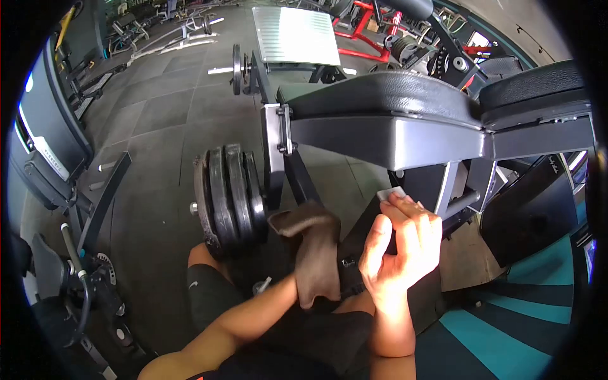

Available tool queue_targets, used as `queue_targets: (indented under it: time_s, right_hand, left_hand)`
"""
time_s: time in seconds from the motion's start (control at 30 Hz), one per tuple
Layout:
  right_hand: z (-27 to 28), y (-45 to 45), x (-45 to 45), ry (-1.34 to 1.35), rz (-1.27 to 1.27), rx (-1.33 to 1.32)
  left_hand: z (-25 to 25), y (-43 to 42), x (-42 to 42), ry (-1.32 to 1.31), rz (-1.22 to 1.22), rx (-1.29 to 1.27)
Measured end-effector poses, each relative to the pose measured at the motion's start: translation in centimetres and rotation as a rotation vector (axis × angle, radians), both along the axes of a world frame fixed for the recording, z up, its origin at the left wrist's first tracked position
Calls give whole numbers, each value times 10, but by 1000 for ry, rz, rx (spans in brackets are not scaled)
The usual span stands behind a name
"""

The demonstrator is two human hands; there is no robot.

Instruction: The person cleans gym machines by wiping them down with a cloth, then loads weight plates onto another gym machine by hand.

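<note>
A crumpled brown cloth [316, 259] hangs around my left hand, blurred by motion, and hides its fingers. The cloth is close to the black weight plates [231, 196] stacked on the machine's bar. My right hand [405, 247] is raised in bright light, its thumb apart and its fingers extended. Its fingertips touch or lie just over a small light-grey flat piece [391, 192] below the padded seat. Whether that piece belongs to the machine I cannot tell.
A black padded bench [392, 95] on a metal frame [354, 136] spans the view ahead. A dark board [529, 206] leans at right. Another machine [82, 272] stands at left. Teal-striped flooring [500, 342] lies at lower right.
</note>
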State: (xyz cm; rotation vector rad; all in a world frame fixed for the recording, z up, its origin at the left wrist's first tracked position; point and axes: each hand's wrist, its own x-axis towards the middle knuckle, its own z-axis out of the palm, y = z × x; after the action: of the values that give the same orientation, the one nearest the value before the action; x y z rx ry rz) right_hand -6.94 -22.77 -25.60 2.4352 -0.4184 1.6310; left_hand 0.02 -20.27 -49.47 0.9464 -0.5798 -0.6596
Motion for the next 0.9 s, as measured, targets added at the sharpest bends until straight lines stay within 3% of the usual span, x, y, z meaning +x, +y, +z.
queue_targets:
  time_s: [0.23, 0.37, 0.63, 0.83, 0.9]
  right_hand:
    - [-2, 0, 2, -13, 3, -5]
    - [-3, -1, -2, 23, 10, -6]
    - [0, -1, -8, 84, 53, 25]
    - [-2, -8, -12, 101, 106, 12]
    - [-1, -10, -14, 109, 120, 20]
  left_hand:
    - [-80, -99, 126, -201, 112, 402]
    - [-121, -112, 136, -318, 123, 558]
    - [-104, -137, 203, -768, 370, 808]
    - [-61, -161, 218, -1056, 242, 1228]
    - [-64, -163, 216, -1236, 321, 1203]
